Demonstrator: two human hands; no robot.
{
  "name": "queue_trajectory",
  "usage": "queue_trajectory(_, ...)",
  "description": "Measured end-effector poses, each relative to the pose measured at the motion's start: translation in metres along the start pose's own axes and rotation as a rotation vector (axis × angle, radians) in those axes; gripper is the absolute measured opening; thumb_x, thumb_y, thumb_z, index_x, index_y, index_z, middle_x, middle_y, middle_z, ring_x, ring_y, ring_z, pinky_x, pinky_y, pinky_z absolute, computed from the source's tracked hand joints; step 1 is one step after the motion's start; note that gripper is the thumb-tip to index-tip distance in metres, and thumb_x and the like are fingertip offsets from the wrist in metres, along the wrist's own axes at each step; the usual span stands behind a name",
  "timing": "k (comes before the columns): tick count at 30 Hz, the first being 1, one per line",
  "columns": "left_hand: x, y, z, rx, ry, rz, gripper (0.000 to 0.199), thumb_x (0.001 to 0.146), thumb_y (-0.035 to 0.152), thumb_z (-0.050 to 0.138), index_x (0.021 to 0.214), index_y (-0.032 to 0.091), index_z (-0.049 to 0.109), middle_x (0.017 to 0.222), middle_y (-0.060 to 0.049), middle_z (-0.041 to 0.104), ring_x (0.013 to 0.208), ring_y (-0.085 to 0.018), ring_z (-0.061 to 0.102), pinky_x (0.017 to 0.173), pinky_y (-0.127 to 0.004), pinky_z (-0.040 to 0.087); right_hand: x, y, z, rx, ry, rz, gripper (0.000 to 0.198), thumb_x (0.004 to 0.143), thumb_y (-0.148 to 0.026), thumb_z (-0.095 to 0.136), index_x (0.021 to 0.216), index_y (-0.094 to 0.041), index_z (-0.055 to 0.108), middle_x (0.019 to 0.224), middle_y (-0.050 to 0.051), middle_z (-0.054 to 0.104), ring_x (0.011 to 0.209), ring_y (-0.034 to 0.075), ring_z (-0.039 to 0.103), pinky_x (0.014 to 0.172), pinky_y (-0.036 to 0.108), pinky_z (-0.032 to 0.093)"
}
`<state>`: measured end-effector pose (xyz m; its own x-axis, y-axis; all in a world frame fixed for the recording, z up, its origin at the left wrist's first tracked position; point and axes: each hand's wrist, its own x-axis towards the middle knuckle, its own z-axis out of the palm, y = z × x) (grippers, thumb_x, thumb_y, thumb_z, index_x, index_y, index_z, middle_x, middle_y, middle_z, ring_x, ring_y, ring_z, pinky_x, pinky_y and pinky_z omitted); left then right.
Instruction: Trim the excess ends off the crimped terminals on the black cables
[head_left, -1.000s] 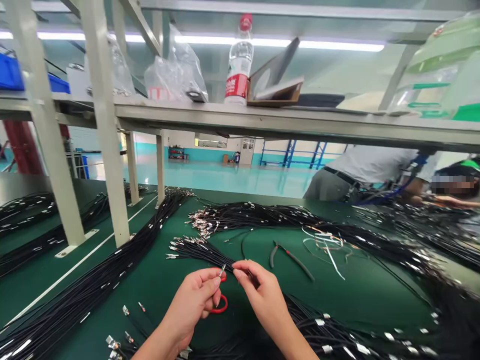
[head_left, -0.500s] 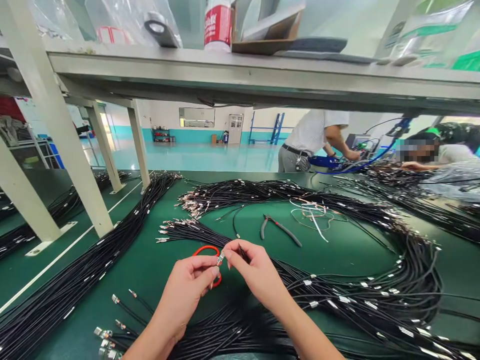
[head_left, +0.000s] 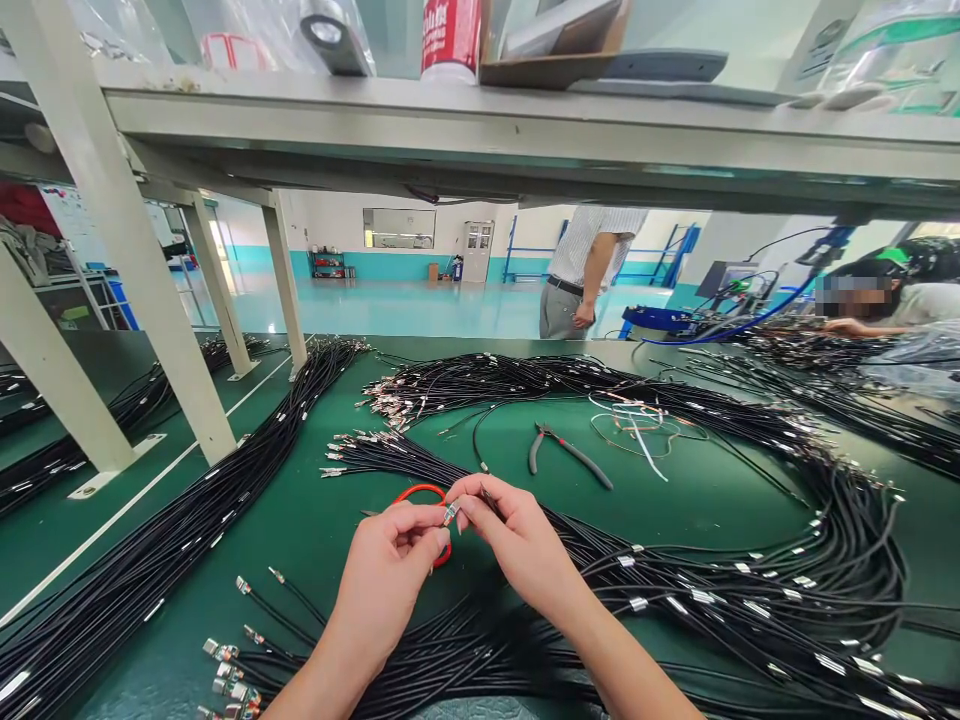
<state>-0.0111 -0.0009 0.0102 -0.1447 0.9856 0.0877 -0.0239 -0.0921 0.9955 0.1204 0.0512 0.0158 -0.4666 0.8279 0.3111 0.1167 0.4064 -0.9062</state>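
Between the fingertips of my two hands sits a small metal cable connector (head_left: pixel 451 513). My left hand (head_left: pixel 394 570) pinches it from the left, thumb and forefinger closed. My right hand (head_left: pixel 514 535) grips it from the right, with a thin dark object partly hidden among its fingers. Beneath the hands lies a pair of scissors with red-orange handles (head_left: pixel 420 491), mostly covered by my fingers. A bundle of black cables (head_left: pixel 427 650) runs under my wrists, its metal connector ends (head_left: pixel 229 670) fanned out at lower left.
Pliers with grey handles (head_left: pixel 574 458) lie beyond my hands, beside loose white strips (head_left: pixel 649 455). Black cable bundles (head_left: pixel 247 470) cover both sides of the green table (head_left: pixel 337 530). A metal shelf (head_left: pixel 487 130) crosses overhead on slanted legs. Two people are beyond the table.
The whole view has shifted slightly. My hands keep their pinch on the connector with little movement. The person standing behind the table has straightened up and moved left, away from the machine.
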Motion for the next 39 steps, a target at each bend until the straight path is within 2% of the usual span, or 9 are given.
queue_trajectory(7, -0.002, 0.005, 0.0, 0.0, 0.04, -0.08, 0.02, 0.064, 0.023, 0.064, 0.08, 0.014, 0.07, 0.07, -0.005, 0.066, 0.059, -0.013, 0.052, 0.053, -0.022, 0.041, -0.001, 0.0, 0.001, -0.028, -0.011, 0.0, 0.02, 0.085, -0.027, 0.042, 0.077, -0.017, 0.056, 0.062, -0.001, 0.05, 0.062, 0.011, 0.048, 0.061, 0.022, 0.039)
queue_trajectory(15, -0.002, 0.004, -0.001, 0.023, 0.034, -0.095, 0.02, 0.067, 0.025, 0.061, 0.081, 0.013, 0.068, 0.079, -0.006, 0.066, 0.057, -0.01, 0.047, 0.052, -0.021, 0.037, -0.001, -0.001, 0.002, -0.055, -0.013, -0.011, 0.02, 0.086, -0.025, 0.041, 0.073, -0.017, 0.054, 0.06, -0.003, 0.048, 0.06, 0.01, 0.045, 0.061, 0.021, 0.037)
queue_trajectory(19, -0.002, -0.002, -0.001, 0.014, 0.068, -0.083, 0.028, 0.068, 0.024, 0.06, 0.093, 0.013, 0.064, 0.062, 0.0, 0.06, 0.053, -0.01, 0.045, 0.051, -0.02, 0.038, -0.002, -0.002, 0.001, -0.096, 0.009, -0.023, 0.018, 0.085, -0.023, 0.041, 0.077, -0.017, 0.056, 0.061, -0.003, 0.049, 0.06, 0.01, 0.046, 0.06, 0.021, 0.036)
queue_trajectory(21, -0.002, -0.005, 0.0, 0.039, 0.079, -0.037, 0.03, 0.069, 0.024, 0.059, 0.096, 0.014, 0.063, 0.063, 0.0, 0.06, 0.056, -0.011, 0.049, 0.055, -0.022, 0.041, -0.003, -0.003, 0.001, -0.116, 0.032, -0.034, 0.018, 0.085, -0.023, 0.041, 0.078, -0.018, 0.056, 0.061, -0.003, 0.049, 0.06, 0.01, 0.047, 0.059, 0.021, 0.037)
queue_trajectory(25, -0.003, -0.006, 0.001, 0.129, 0.081, 0.038, 0.022, 0.069, 0.025, 0.058, 0.087, 0.016, 0.068, 0.078, -0.005, 0.065, 0.065, -0.015, 0.056, 0.06, -0.024, 0.044, -0.004, -0.004, 0.001, -0.127, 0.05, -0.048, 0.018, 0.085, -0.023, 0.04, 0.078, -0.018, 0.056, 0.062, -0.002, 0.048, 0.06, 0.011, 0.047, 0.058, 0.021, 0.037)
queue_trajectory(29, -0.003, -0.003, 0.001, 0.14, 0.109, 0.047, 0.017, 0.066, 0.025, 0.062, 0.079, 0.017, 0.07, 0.076, -0.005, 0.066, 0.065, -0.017, 0.058, 0.059, -0.025, 0.046, -0.005, -0.004, 0.003, -0.132, 0.056, -0.047, 0.017, 0.085, -0.024, 0.04, 0.078, -0.018, 0.055, 0.062, -0.002, 0.049, 0.06, 0.011, 0.047, 0.059, 0.021, 0.038)
queue_trajectory(33, 0.001, -0.001, -0.001, 0.13, 0.13, -0.02, 0.014, 0.063, 0.027, 0.066, 0.07, 0.016, 0.07, 0.073, -0.006, 0.068, 0.063, -0.018, 0.059, 0.057, -0.025, 0.046, -0.004, -0.003, 0.002, -0.159, 0.059, -0.036, 0.018, 0.085, -0.027, 0.04, 0.079, -0.019, 0.055, 0.062, -0.002, 0.049, 0.06, 0.011, 0.048, 0.058, 0.022, 0.038)
queue_trajectory(35, 0.004, -0.003, -0.005, 0.089, 0.12, -0.038, 0.016, 0.062, 0.028, 0.066, 0.07, 0.016, 0.07, 0.072, -0.006, 0.068, 0.065, -0.018, 0.059, 0.06, -0.025, 0.046, 0.0, 0.001, -0.006, -0.234, 0.114, 0.007, 0.018, 0.084, -0.032, 0.041, 0.082, -0.02, 0.055, 0.064, -0.002, 0.051, 0.061, 0.012, 0.049, 0.058, 0.023, 0.039)
queue_trajectory(39, 0.009, -0.007, -0.012, 0.067, 0.093, -0.042, 0.015, 0.062, 0.028, 0.066, 0.07, 0.016, 0.07, 0.07, -0.005, 0.067, 0.068, -0.018, 0.058, 0.062, -0.026, 0.044, 0.016, 0.022, -0.037, -0.678, 0.302, 0.185, 0.017, 0.081, -0.028, 0.042, 0.093, -0.02, 0.051, 0.08, 0.003, 0.058, 0.068, 0.017, 0.053, 0.06, 0.027, 0.036)
